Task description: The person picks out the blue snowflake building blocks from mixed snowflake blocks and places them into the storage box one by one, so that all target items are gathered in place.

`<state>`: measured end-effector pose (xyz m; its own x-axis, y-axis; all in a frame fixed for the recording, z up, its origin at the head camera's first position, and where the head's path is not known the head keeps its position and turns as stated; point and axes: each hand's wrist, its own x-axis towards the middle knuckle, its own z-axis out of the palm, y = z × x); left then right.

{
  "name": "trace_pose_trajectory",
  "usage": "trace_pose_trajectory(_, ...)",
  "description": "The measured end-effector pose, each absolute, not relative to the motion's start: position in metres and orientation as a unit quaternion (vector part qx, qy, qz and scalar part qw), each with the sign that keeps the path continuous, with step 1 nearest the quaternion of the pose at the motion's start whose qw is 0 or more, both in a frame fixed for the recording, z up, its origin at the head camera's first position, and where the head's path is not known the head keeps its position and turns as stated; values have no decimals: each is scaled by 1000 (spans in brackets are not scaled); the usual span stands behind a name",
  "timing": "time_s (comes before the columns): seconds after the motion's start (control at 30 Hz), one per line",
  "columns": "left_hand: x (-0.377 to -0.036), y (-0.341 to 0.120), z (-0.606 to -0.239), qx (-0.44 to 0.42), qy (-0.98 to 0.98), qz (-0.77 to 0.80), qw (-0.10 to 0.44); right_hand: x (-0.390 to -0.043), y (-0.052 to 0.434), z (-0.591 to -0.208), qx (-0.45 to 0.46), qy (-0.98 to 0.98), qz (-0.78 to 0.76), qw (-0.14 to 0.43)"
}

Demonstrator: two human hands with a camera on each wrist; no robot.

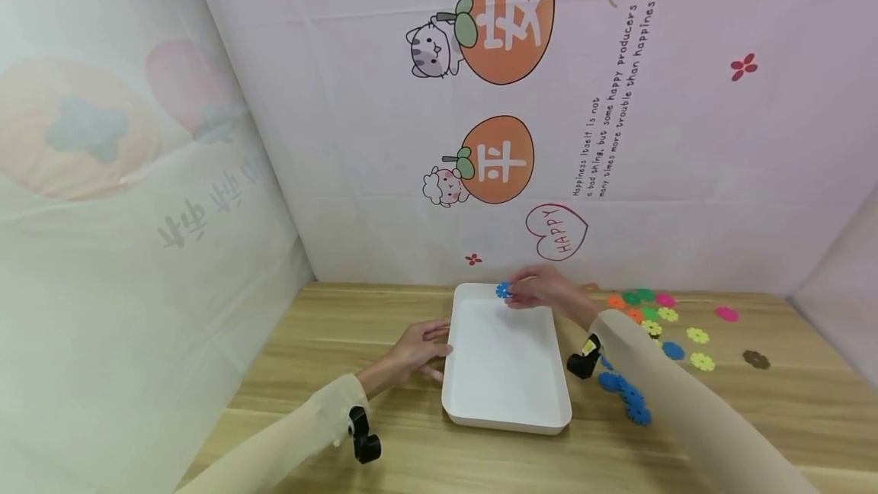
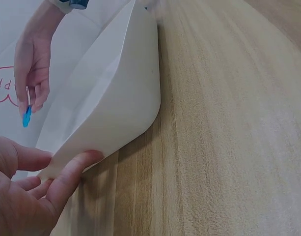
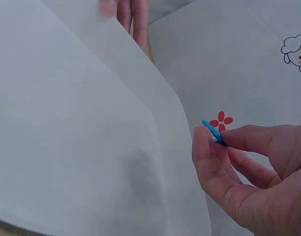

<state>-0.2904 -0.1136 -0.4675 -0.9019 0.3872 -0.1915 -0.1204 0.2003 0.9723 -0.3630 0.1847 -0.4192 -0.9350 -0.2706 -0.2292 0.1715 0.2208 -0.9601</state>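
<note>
A white rectangular tray (image 1: 466, 402) lies on the wooden table, empty inside. My right hand (image 1: 542, 292) hovers over the tray's far end and pinches a small blue flower-shaped disc (image 1: 504, 290) between thumb and fingertips; the disc (image 3: 212, 132) shows edge-on in the right wrist view, and hangs from the fingers (image 2: 26, 117) in the left wrist view. My left hand (image 1: 418, 349) rests against the tray's left wall (image 2: 116, 123), with straight fingers (image 2: 71, 174) touching its outer rim.
Several loose flower discs in orange, green, pink, yellow and blue (image 1: 658, 319) lie scattered right of the tray, plus a brown one (image 1: 756, 359) farther right. A chain of blue discs (image 1: 624, 395) sits beside my right forearm. Printed fabric walls close in behind and left.
</note>
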Motion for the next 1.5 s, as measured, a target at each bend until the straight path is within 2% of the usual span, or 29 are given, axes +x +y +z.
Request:
trace_pose_trajectory(0.3,-291,-114,-468,86,749,625,201,-364,158,-422,-29,798,-577,173)
trace_pose_trajectory(0.73,-290,-114,-469,90,746,628,201,-370,113,-444,35,794,-582,171)
trace_pose_trajectory(0.87,-291,-114,-469,90,745,630,199,-371,104,-449,23,782,-602,158)
trace_pose_trajectory(1.1,-291,-114,-469,93,750,626,195,-369,98,-451,6,767,-620,168)
trace_pose_trajectory(1.5,-290,-114,-471,95,742,634,197,-353,107,-430,-47,863,-468,185)
